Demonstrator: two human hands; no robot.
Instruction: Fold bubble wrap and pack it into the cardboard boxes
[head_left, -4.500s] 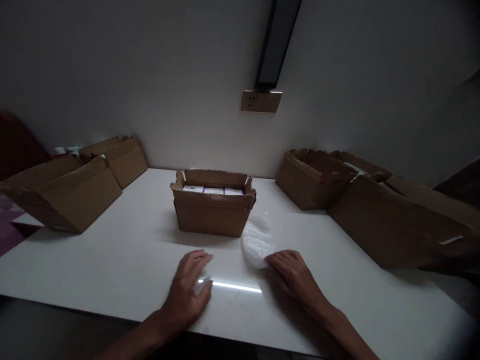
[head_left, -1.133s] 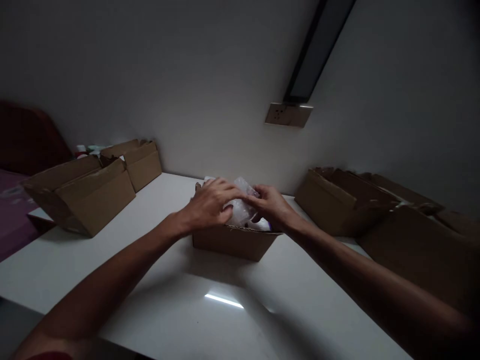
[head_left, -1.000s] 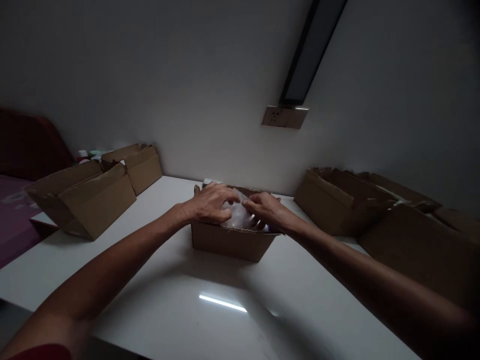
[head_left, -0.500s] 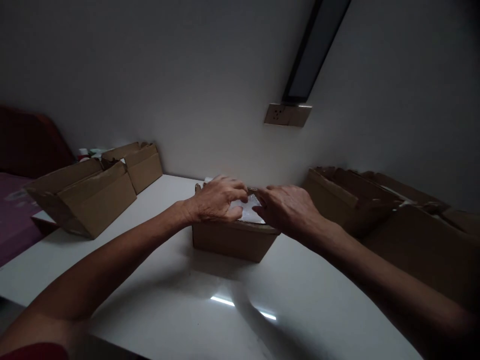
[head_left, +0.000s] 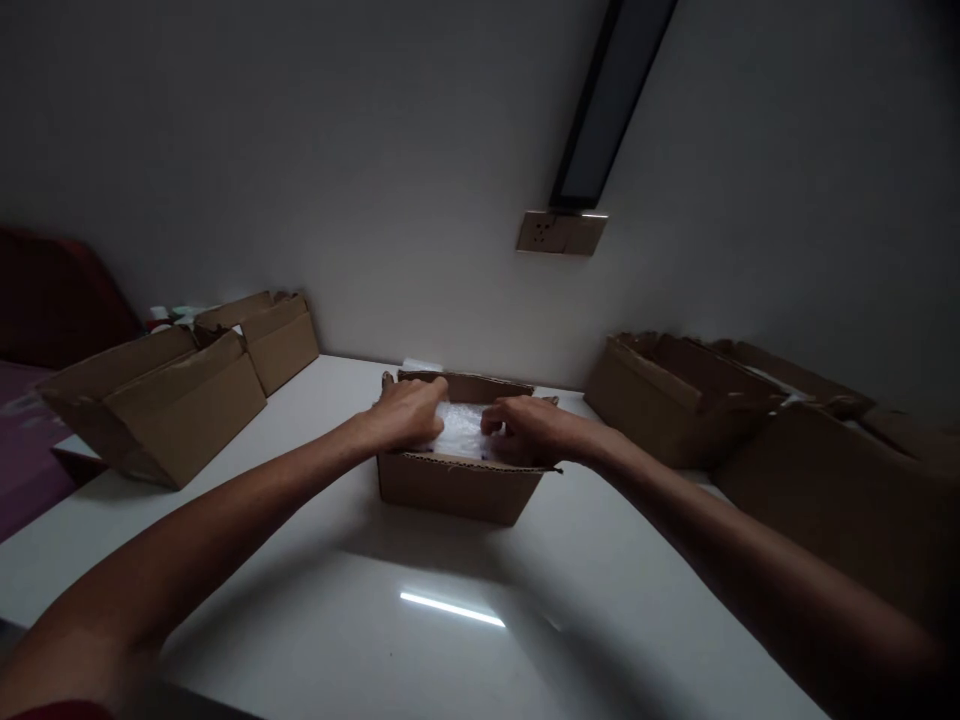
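On the white table stands a small open cardboard box (head_left: 457, 492), its torn, corrugated rim facing up. Clear, shiny plastic that looks like bubble wrap (head_left: 460, 428) fills the space inside. My left hand (head_left: 407, 412) reaches in over the left side, its fingers curled down against the wrap. From the right, my right hand (head_left: 531, 428) dips inside too, fingers bent and closed at the wrap's right part. The fingertips of both hands are partly hidden, and what lies under the wrap cannot be seen.
Two open cardboard boxes (head_left: 217, 400) stand on the left of the table (head_left: 360, 620). More open boxes (head_left: 660, 400) crowd the right side. Behind is a wall with a socket plate (head_left: 561, 233) and a dark-framed panel (head_left: 611, 110). A purple surface (head_left: 30, 440) lies at far left.
Both hands have lowered from above the rim into the box, onto the wrap, and sit slightly farther apart. More of the box's back wall shows. The view has shifted slightly.
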